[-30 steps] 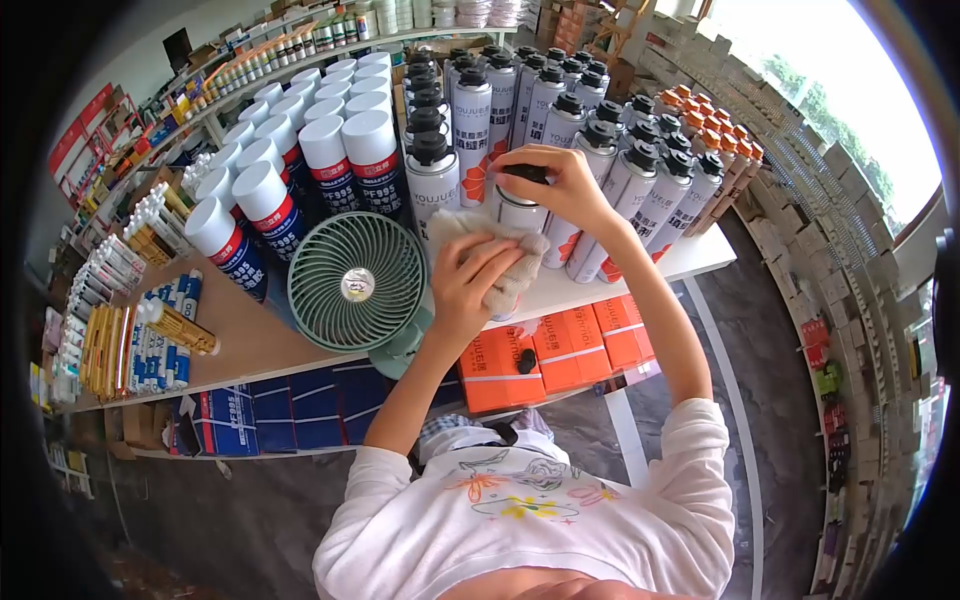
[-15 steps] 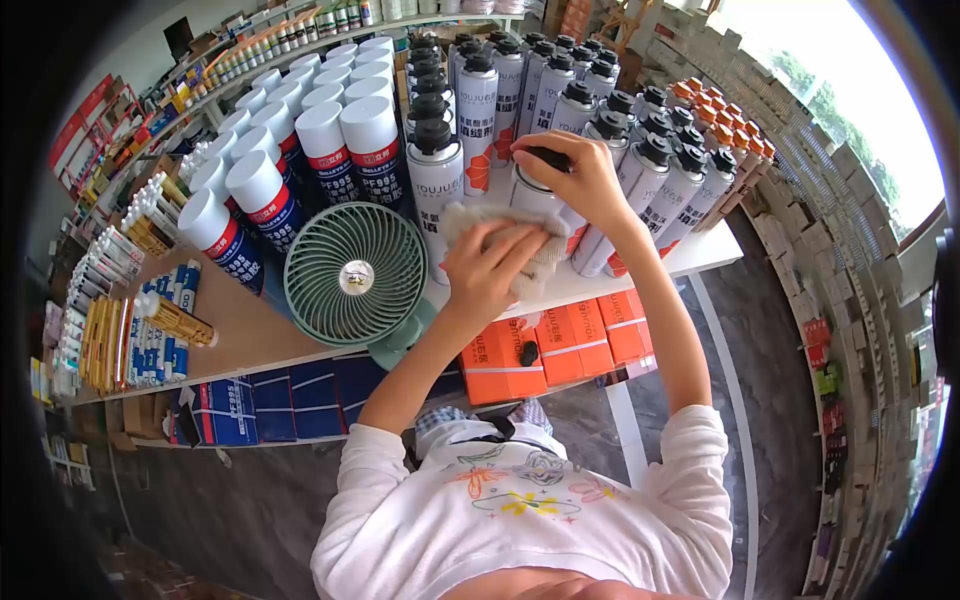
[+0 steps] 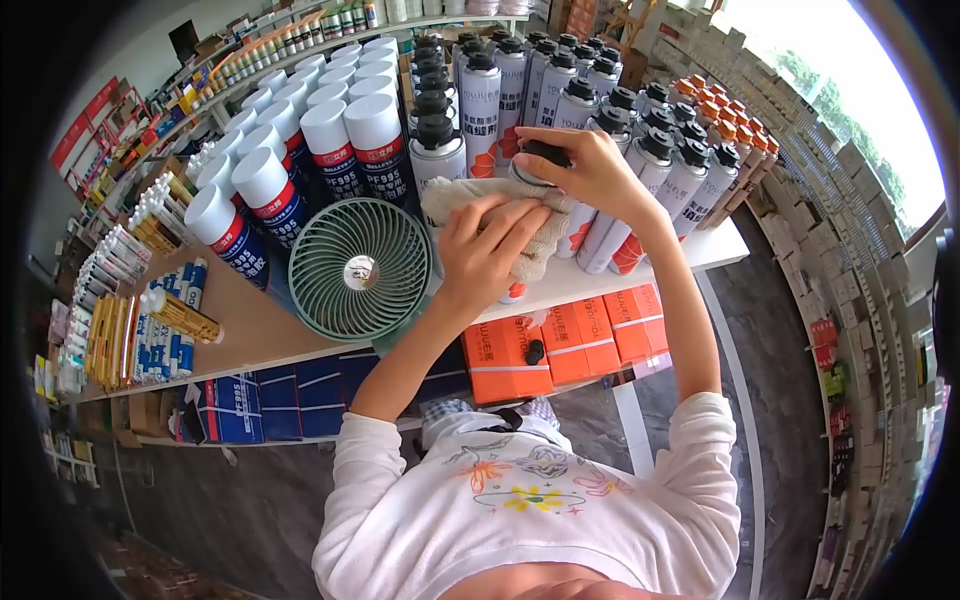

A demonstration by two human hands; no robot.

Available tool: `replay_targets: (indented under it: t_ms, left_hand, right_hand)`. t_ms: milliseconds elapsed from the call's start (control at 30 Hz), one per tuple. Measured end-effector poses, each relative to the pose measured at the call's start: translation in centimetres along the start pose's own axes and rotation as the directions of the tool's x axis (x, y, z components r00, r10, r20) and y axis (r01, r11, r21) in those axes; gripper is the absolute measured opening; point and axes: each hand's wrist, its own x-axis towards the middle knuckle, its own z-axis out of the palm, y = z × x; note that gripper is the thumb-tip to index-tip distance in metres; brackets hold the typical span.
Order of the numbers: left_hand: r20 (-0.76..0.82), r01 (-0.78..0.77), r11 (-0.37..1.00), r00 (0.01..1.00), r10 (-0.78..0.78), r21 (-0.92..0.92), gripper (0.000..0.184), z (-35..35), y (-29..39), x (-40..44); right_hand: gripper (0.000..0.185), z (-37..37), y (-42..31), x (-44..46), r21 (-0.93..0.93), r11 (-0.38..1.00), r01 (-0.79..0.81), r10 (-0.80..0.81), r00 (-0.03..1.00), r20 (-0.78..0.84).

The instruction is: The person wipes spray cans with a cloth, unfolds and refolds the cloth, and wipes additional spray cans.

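Observation:
My right hand (image 3: 592,172) grips the black top of a white spray foam can (image 3: 528,172), which leans toward me at the front of the table. Pressed against that can's side is a beige cloth (image 3: 540,250), held under the bent fingers of my left hand (image 3: 488,245). The cloth and both hands hide most of the can's body. Similar white cans with black tops (image 3: 481,105) stand in rows behind and to the right. Just left of my left hand is a round green fan (image 3: 340,295).
Blue cans with white caps (image 3: 262,200) stand at the left, beside marker-like tubes (image 3: 170,330) and a gold tube (image 3: 180,312). Orange-topped cans (image 3: 740,130) line the right end. Orange boxes (image 3: 505,365) and blue boxes (image 3: 275,405) lie on the shelf below.
The cloth has shifted slightly left and spread over more of the can. The can's top has tilted a little more toward me under my right hand.

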Motion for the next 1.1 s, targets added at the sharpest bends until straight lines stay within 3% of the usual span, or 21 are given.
replay_targets:
  t_ms: [67, 233, 333, 467, 500, 667, 800, 867, 933, 1000, 1033, 1100]
  left_hand:
    - [0.065, 0.021, 0.998, 0.998, -0.018, -0.057, 0.04, 0.3, -0.6, -1.7]
    - [0.101, 0.082, 0.989, 0.992, -0.07, -0.122, 0.042, 0.3, -0.5, -1.7]
    - [-0.024, 0.068, 0.99, 0.997, -0.071, -0.125, 0.043, 0.1, -0.9, 1.8]
    - [0.038, 0.036, 0.988, 0.999, -0.03, -0.149, 0.046, 1.0, -1.6, -0.2]
    - [0.054, 0.042, 0.989, 0.998, -0.035, -0.141, 0.044, 1.1, -1.6, -1.3]
    - [0.2, 0.085, 0.981, 0.978, -0.049, -0.173, 0.044, 0.8, -1.1, -4.5]
    - [0.13, 0.085, 0.98, 0.99, -0.062, -0.178, 0.046, -0.4, -1.6, -0.4]
    - [0.028, 0.045, 0.988, 0.999, -0.041, -0.146, 0.045, -0.4, -1.8, 1.4]
    - [0.026, 0.04, 0.985, 0.999, -0.036, -0.169, 0.045, -0.3, -1.4, 1.3]
    - [0.098, 0.02, 0.982, 0.995, -0.001, -0.19, 0.045, 0.1, -1.1, -1.3]
    - [0.168, 0.025, 0.983, 0.986, 0.006, -0.181, 0.045, 0.6, -1.1, -3.3]
    - [0.247, 0.04, 0.985, 0.969, 0.003, -0.169, 0.044, 1.3, -0.5, -7.3]
  right_hand:
    - [0.051, -1.3, -0.7, 0.5, -0.16, 0.97, -0.185, 0.215, 0.956, 0.199]
    - [0.047, -0.2, 1.0, 1.2, -0.005, 1.0, -0.017, 0.018, 0.99, 0.142]
    - [0.039, -0.5, -0.2, 1.0, -0.097, 0.99, -0.106, 0.122, 0.974, 0.191]
    - [0.039, -1.6, 0.4, 0.8, -0.022, 0.988, -0.152, 0.153, 0.963, 0.223]
    - [0.041, -1.7, 0.4, 0.8, -0.12, 0.979, -0.166, 0.189, 0.958, 0.214]
    - [0.042, -0.9, 0.5, 0.9, -0.083, 0.985, -0.151, 0.163, 0.972, 0.168]
    - [0.044, 0.5, -1.1, 1.2, -0.099, 0.983, -0.156, 0.167, 0.978, 0.122]
    - [0.048, 1.1, -1.6, 0.7, -0.116, 0.972, -0.203, 0.2, 0.979, -0.035]
    - [0.05, 1.0, -1.6, 0.0, -0.084, 0.972, -0.218, 0.214, 0.975, -0.058]
    - [0.053, 0.6, -1.9, -0.4, -0.09, 0.965, -0.246, 0.238, 0.967, -0.087]
    - [0.055, 0.1, -2.5, -0.3, -0.09, 0.936, -0.34, 0.336, 0.94, -0.053]
    - [0.053, 0.0, -2.1, -0.6, -0.124, 0.932, -0.342, 0.331, 0.938, -0.098]
